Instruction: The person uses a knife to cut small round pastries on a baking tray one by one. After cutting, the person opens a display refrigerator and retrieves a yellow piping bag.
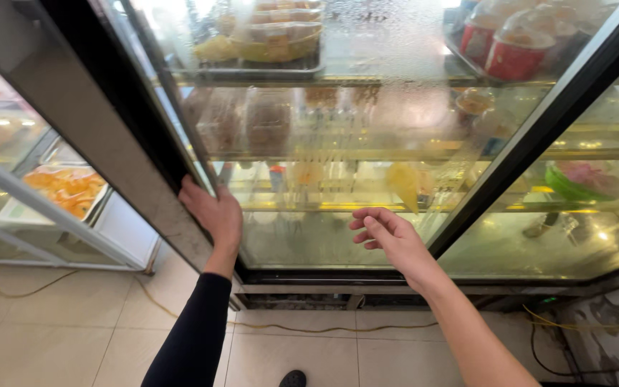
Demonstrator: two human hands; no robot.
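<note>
Glass door (367,143) edge gripped by left hand (213,211); right hand (388,236) fingers loosely curled, empty.

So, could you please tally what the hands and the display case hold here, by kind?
Hands: 2, the left hand gripping the edge of the glass sliding door, the right hand bare and apart from the glass
Red lidded cups on the top shelf: 2 clearly visible
Green bowl: 1
Tray of orange food in the next case: 1
Total: 6
</note>
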